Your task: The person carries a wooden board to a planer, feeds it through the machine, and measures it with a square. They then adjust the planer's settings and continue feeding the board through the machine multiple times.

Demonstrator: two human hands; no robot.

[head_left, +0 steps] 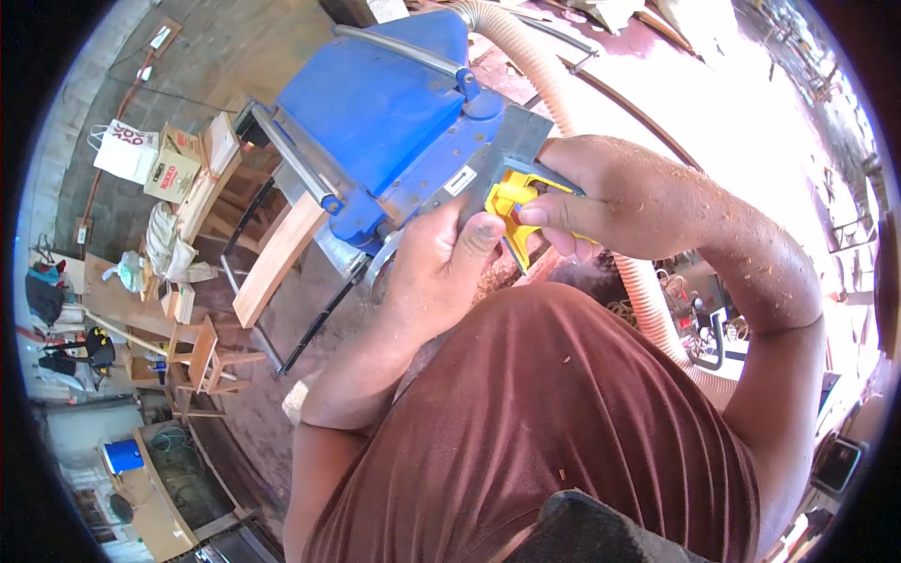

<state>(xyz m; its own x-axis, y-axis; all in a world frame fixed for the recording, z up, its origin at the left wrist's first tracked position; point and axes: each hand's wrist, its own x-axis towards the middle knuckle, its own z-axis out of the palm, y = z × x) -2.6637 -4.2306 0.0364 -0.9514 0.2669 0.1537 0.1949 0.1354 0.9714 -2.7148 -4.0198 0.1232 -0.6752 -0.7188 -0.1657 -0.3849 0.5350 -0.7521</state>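
A yellow plastic piece [512,195] with a cut-out and a narrow pointed lower end is between my hands, in front of a grey metal part [521,134] of the blue machine [375,103]. My right hand [587,202] pinches its right side, thumb in front and fingers curled behind. My left hand [436,267] closes on it from the left, with the thumb beside its edge; most of the left fingers are hidden. An arrow label [460,180] shows on the machine above my left hand. Wood shavings cling to my right forearm.
A ribbed hose [526,52] curves behind the machine, and another stretch of hose [648,300] runs right of my knee. A wooden board [282,263] leans at the left. Cardboard box [176,161], white bag [125,150] and wooden chair [202,361] stand farther left.
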